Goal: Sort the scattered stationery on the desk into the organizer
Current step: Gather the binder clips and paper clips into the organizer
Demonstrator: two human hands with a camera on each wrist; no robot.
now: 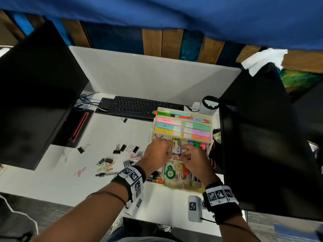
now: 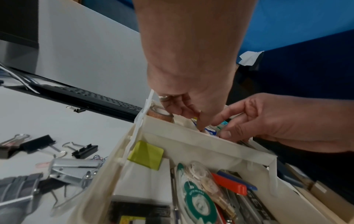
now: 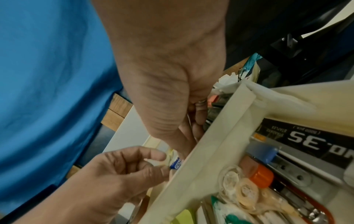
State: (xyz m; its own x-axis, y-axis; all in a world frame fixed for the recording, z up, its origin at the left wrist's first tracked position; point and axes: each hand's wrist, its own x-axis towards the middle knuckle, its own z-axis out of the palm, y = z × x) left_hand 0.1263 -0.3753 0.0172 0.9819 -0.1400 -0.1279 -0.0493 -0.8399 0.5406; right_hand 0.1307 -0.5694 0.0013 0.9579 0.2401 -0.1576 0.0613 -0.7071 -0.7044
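A cream tiered organizer [image 1: 181, 135] stands on the white desk, with highlighters and sticky notes in its upper tiers and tape and staples in the bottom tray. Both hands meet over its middle tier. My left hand [image 1: 172, 148] and right hand [image 1: 183, 151] each pinch a small packet [image 1: 176, 149] with a barcode and a blue label. In the left wrist view the left hand [image 2: 200, 126] and the right hand [image 2: 226, 133] hold the packet [image 2: 210, 132] just behind the tier wall [image 2: 191, 140]. The right wrist view shows its blue label [image 3: 176, 164]. Binder clips [image 1: 125, 148], paper clips [image 1: 104, 167] and a pen [image 1: 104, 174] lie scattered to the left.
A black keyboard [image 1: 139, 106] lies behind the organizer. Dark monitors stand at the left [image 1: 35, 102] and at the right [image 1: 271, 145], close to the organizer. A mouse [image 1: 195, 106] and a cup [image 1: 209, 103] sit at the back right. A lone binder clip [image 1: 124, 120] lies near the keyboard.
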